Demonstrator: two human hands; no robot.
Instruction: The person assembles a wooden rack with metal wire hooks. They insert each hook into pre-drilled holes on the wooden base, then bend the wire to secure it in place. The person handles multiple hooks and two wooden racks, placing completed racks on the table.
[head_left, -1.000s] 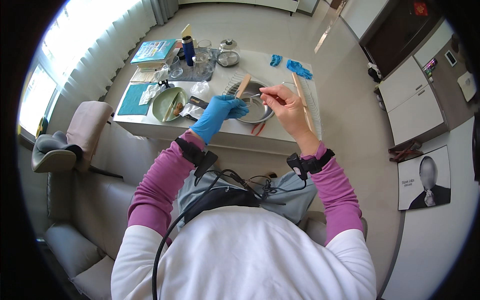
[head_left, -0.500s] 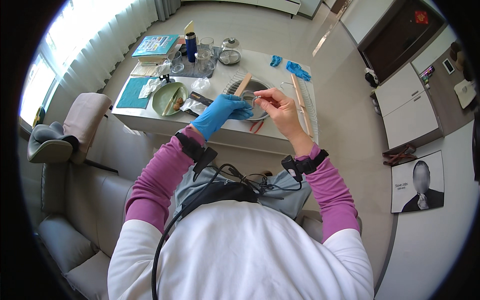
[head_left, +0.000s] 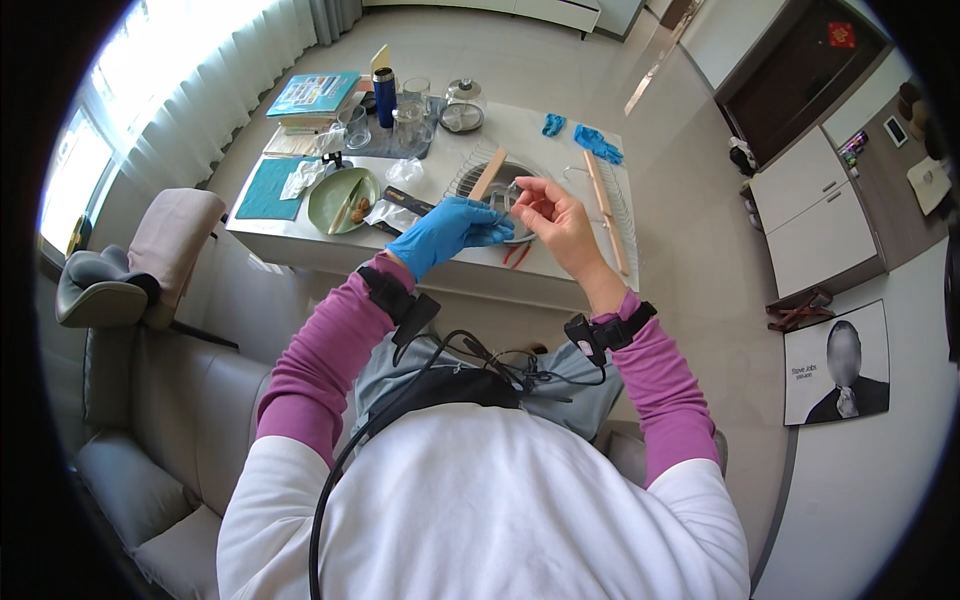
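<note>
My left hand (head_left: 452, 236), in a blue glove, is closed with its fingertips beside my right fingers. My bare right hand (head_left: 553, 222) pinches a thin, curved piece of metal wire (head_left: 512, 191) between thumb and fingertips. Whether the left fingers also grip this wire cannot be made out. Both hands are above the near edge of the table, over a round metal bowl (head_left: 523, 172). A flat wooden bar (head_left: 488, 176) slants across the bowl's left side. Red-handled pliers (head_left: 517, 256) lie just below the hands, partly hidden.
Right of the bowl lie wooden bars with a wire hook (head_left: 602, 205) and blue gloves (head_left: 598, 143). To the left are a green plate (head_left: 330, 205), a dark box (head_left: 405, 202), a teal cloth (head_left: 270, 188), books (head_left: 312, 92), a blue bottle (head_left: 385, 98) and glassware (head_left: 463, 112).
Both hands remain close together over the bowl. The right fingers have shifted slightly around the wire, and the left hand has moved slightly down and to the right.
</note>
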